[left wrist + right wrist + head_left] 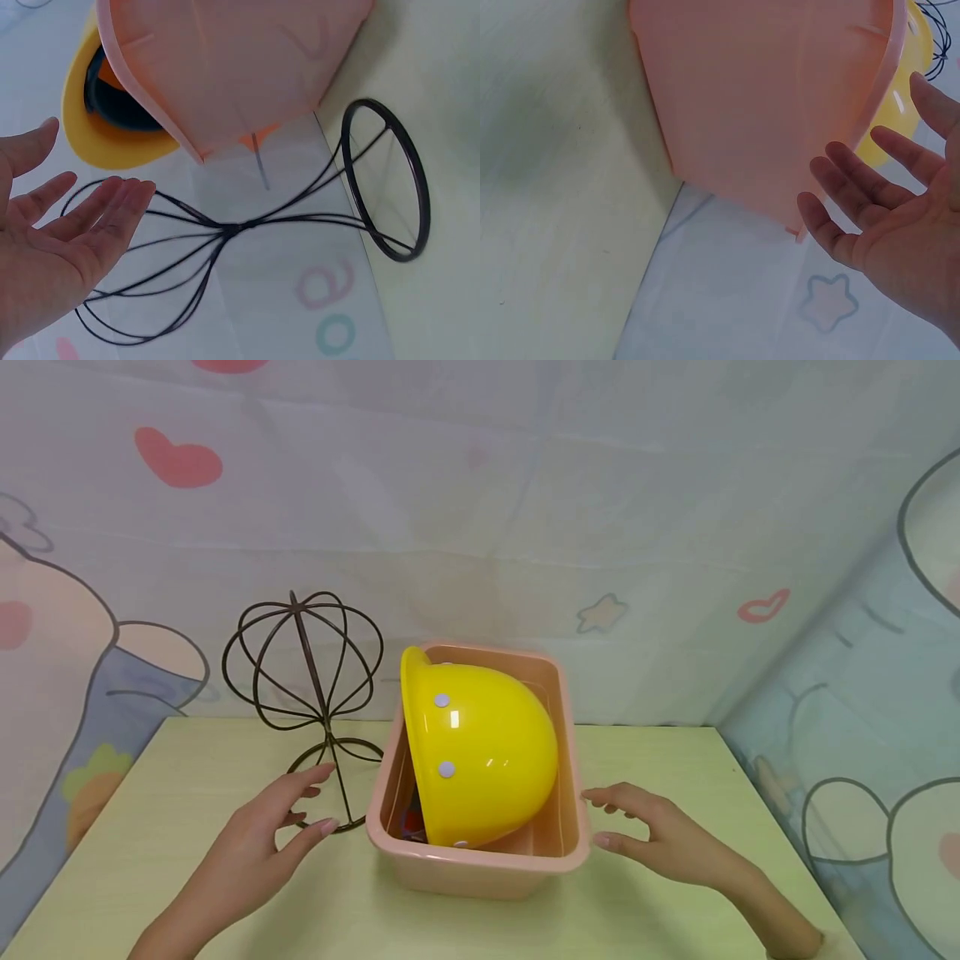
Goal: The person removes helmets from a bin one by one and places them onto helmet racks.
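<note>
A yellow hard hat [487,752] lies on its side in a pink plastic bin [480,857], its brim toward the left. Part of a dark, coloured item [412,823] shows under the brim; its kind is hidden. To the left of the bin stands a black wire rack [327,718] with a globe-shaped top and a ring base. My left hand [258,835] is in front of the rack's base, fingers relaxed and holding nothing. On the bin's other side my right hand [667,835] hovers close to the rim with loosely bent fingers, also holding nothing.
A pale wooden table [645,918] bears the bin and the rack. Behind it hangs a cloth backdrop [480,510] printed with hearts and stars, and a similar printed cloth [885,693] closes off the right side.
</note>
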Demonstrator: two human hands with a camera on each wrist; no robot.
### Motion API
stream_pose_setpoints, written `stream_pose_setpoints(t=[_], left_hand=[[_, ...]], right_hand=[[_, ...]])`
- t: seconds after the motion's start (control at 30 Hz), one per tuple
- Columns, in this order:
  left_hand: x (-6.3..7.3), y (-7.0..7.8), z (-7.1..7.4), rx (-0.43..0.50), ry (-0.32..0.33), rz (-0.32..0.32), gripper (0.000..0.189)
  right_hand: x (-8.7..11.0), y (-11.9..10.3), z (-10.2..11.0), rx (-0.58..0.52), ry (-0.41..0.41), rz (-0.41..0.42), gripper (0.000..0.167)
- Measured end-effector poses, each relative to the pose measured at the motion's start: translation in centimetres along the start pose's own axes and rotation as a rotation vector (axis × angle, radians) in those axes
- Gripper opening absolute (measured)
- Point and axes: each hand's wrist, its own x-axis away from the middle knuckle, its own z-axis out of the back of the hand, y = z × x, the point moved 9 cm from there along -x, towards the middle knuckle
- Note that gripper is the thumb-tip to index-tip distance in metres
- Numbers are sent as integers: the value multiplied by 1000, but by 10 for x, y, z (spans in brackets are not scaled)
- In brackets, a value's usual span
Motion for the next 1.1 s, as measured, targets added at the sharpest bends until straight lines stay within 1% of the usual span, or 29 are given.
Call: stream_pose_setpoints(t=[0.1, 0.2, 0.33, 0.47, 0.53, 0.6, 0.73, 0.9, 0.97, 1.1], left_hand=[[-6, 6, -8, 47, -25, 7, 52], [-11, 10, -16, 85, -62, 38, 49], [-19, 14, -26, 141, -102, 69, 48], [-29, 19, -35, 168, -126, 75, 50], [-35, 20, -38, 180, -130, 83, 51], [-40, 20, -41, 196, -129, 107, 52], [-47, 15, -46, 253, -123, 180, 53], [-53, 10, -54, 282, -118, 260, 57], [-55, 9, -57, 294, -116, 278, 56], [-56, 8, -60, 322, -111, 296, 49]], right_hand=[[-2, -2, -4, -6, -15, 23, 40], [-3, -3, -8, -11, -20, 32, 40], [-5, -2, -11, -24, -27, 7, 40], [-7, 0, -13, -27, -25, -5, 39], [-7, -1, -14, -26, -18, 2, 37], [-8, -1, -14, -26, -13, 6, 36], [-8, 0, -15, -25, -12, 3, 37], [-8, -1, -15, -23, -6, 9, 37], [-7, 0, -15, -26, -7, 4, 37], [-7, 2, -15, -35, -14, -12, 37]])
